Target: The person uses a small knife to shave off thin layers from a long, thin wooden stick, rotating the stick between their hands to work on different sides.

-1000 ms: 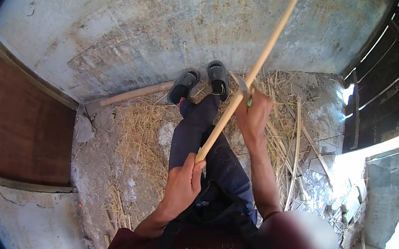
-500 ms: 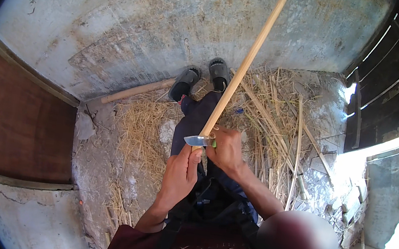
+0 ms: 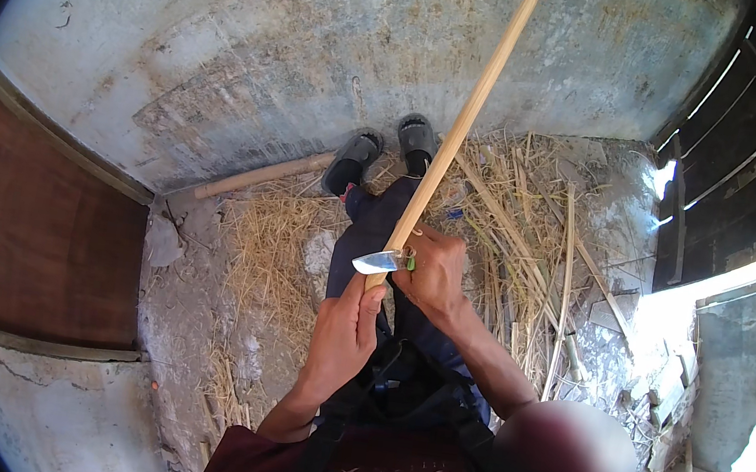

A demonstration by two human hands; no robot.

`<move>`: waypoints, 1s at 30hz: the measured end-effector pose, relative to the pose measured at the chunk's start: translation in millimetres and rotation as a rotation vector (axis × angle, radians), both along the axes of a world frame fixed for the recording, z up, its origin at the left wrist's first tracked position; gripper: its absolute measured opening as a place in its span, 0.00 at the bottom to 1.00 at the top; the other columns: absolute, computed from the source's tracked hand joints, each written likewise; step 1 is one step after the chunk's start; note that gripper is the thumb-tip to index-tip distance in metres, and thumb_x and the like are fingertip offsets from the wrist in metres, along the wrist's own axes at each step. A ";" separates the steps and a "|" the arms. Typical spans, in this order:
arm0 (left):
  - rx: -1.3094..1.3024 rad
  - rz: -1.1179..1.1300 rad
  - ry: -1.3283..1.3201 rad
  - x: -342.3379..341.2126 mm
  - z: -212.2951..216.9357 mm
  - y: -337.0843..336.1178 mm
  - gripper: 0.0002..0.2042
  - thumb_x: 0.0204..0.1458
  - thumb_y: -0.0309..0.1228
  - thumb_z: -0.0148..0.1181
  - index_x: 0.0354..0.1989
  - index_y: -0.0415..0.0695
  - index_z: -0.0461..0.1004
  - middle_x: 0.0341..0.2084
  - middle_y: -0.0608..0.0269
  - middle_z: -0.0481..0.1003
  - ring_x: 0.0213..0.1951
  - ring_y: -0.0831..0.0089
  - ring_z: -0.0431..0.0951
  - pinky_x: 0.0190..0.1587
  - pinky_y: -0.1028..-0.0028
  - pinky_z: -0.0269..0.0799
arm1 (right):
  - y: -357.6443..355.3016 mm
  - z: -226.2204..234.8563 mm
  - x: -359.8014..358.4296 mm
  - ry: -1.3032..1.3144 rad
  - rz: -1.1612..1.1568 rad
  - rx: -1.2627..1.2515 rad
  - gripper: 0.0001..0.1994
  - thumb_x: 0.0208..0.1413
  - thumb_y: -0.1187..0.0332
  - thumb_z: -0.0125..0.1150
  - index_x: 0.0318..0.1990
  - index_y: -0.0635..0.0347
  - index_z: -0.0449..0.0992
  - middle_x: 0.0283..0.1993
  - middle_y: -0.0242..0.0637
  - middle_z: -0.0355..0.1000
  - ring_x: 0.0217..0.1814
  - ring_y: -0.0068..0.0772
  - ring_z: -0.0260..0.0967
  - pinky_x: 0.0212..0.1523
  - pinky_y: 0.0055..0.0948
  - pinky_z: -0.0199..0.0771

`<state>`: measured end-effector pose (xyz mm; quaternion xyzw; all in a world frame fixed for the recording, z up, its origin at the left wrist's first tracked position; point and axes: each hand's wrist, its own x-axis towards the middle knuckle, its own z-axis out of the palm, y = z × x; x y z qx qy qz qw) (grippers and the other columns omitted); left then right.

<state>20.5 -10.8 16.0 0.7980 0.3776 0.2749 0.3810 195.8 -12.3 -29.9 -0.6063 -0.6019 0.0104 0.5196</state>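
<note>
Stick (image 3: 454,142): long and pale, slanting up from the left hand (image 3: 339,337) past the top edge of the view, in front of the wall (image 3: 269,43).
Left hand grip: fingers grasping the stick's lower end, thumb pressed against it.
Right hand (image 3: 435,271): fingers curled around the handle of a knife (image 3: 379,262), a bit of green showing there.
Blade: across the stick just above the left thumb, tip toward the left.
Floor (image 3: 199,308): straw (image 3: 267,255) and long strips (image 3: 567,259) strewn about; a pole (image 3: 263,175) along the wall's foot.
Shoes (image 3: 361,147): dark grey, near the wall.
</note>
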 end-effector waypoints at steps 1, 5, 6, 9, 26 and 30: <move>-0.013 -0.003 0.001 -0.1 -0.5 0.1 0.14 0.74 0.36 0.47 0.47 0.35 0.72 0.17 0.53 0.67 0.17 0.59 0.70 0.24 0.63 0.62 | 0.6 0.4 0.7 -0.011 -0.007 0.007 0.12 0.43 0.73 0.68 0.38 0.66 0.83 0.26 0.47 0.75 0.26 0.54 0.76 0.26 0.42 0.72; -0.043 -0.023 0.029 -7.2 -10.1 -8.5 0.14 0.74 0.37 0.47 0.40 0.37 0.69 0.17 0.53 0.67 0.17 0.59 0.69 0.24 0.63 0.62 | 23.4 3.3 29.2 0.105 -0.213 0.092 0.06 0.51 0.75 0.64 0.36 0.66 0.81 0.23 0.49 0.73 0.25 0.57 0.74 0.27 0.44 0.71; -0.044 -0.025 0.042 -10.2 -11.9 -11.6 0.15 0.74 0.37 0.47 0.38 0.37 0.68 0.17 0.53 0.67 0.17 0.59 0.69 0.24 0.63 0.62 | 30.6 8.2 42.7 0.135 -0.228 0.066 0.05 0.51 0.76 0.63 0.35 0.64 0.81 0.24 0.50 0.73 0.26 0.59 0.73 0.28 0.47 0.70; -0.051 -0.019 0.044 -16.2 -13.7 -7.9 0.12 0.73 0.33 0.50 0.40 0.37 0.69 0.16 0.47 0.67 0.20 0.43 0.74 0.22 0.59 0.61 | 29.5 14.1 46.7 0.070 -0.230 0.014 0.01 0.52 0.78 0.60 0.31 0.63 0.77 0.25 0.53 0.72 0.28 0.61 0.73 0.29 0.51 0.69; -0.189 -0.065 -0.072 -11.5 -17.7 5.6 0.14 0.74 0.37 0.48 0.40 0.38 0.71 0.17 0.57 0.67 0.17 0.65 0.69 0.24 0.66 0.62 | -3.2 1.2 -0.4 0.034 0.012 -0.052 0.11 0.38 0.75 0.64 0.34 0.65 0.78 0.27 0.47 0.72 0.28 0.57 0.74 0.28 0.47 0.72; -0.172 -0.076 -0.068 -13.7 -14.4 2.1 0.14 0.75 0.37 0.48 0.41 0.38 0.70 0.17 0.56 0.65 0.16 0.62 0.68 0.23 0.65 0.61 | 5.5 5.3 8.2 0.023 -0.017 -0.008 0.10 0.38 0.76 0.64 0.33 0.65 0.77 0.27 0.48 0.72 0.28 0.58 0.74 0.28 0.47 0.71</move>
